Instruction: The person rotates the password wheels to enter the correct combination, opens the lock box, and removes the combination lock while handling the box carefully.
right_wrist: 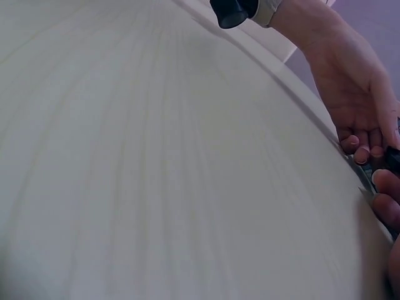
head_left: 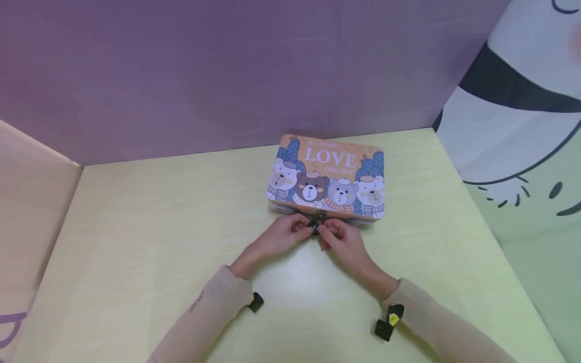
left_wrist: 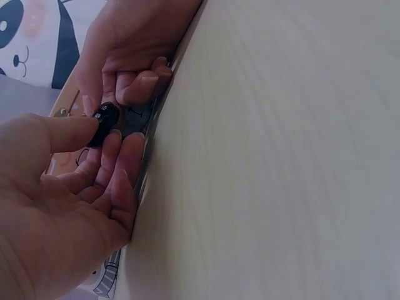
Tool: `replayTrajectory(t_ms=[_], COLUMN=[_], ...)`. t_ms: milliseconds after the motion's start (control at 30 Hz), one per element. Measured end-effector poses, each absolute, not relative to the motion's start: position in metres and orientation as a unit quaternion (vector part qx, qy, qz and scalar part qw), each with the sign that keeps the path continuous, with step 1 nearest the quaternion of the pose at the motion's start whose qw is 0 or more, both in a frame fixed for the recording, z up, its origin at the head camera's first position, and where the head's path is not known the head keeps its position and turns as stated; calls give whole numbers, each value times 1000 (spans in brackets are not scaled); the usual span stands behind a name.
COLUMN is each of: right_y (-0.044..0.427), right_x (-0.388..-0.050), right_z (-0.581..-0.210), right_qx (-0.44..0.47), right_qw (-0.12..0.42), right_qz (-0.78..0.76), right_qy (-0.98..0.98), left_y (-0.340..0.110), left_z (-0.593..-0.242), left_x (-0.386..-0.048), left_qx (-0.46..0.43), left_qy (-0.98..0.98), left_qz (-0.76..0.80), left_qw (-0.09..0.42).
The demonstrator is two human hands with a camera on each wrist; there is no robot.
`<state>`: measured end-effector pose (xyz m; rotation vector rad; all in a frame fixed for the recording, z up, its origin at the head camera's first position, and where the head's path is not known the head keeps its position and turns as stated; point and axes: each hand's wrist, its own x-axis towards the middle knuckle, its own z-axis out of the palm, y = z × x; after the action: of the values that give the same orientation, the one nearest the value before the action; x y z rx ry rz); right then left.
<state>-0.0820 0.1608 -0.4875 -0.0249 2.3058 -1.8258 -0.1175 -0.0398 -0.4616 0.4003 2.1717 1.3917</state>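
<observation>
A tin box (head_left: pixel 333 164) with bears and the word LOVE on its lid lies closed on the table. At its front side is a small metal clasp (head_left: pixel 321 214). Just before the clasp, my left hand (head_left: pixel 278 236) pinches a small black padlock (left_wrist: pixel 103 125) with white marks like dial digits. From the other side, my right hand (head_left: pixel 348 247) has its thumb and fingertips on the same padlock. Fingers partly cover the padlock, and whether its shackle passes through the clasp cannot be seen. In the right wrist view only its dark edge shows.
The pale wooden table (head_left: pixel 159 242) spreads around the box. A purple wall (head_left: pixel 204 75) stands close behind the box, and a panda-printed wall (head_left: pixel 513 141) is at the right. Black wrist cameras (head_left: pixel 385 328) are strapped on both sleeves.
</observation>
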Motion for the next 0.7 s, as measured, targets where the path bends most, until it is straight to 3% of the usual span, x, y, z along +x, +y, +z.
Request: replayTrajectory(t_ms=[700], right_y=[161], right_x=[-82], right_z=[-489], right_qx=[-21], right_qw=[99], right_qz=[-624], right_qy=[775], left_y=[-35], left_z=[-461], left_x=[-115], left_qx=[145], left_qy=[812], left_qz=[508], left_qw=[246])
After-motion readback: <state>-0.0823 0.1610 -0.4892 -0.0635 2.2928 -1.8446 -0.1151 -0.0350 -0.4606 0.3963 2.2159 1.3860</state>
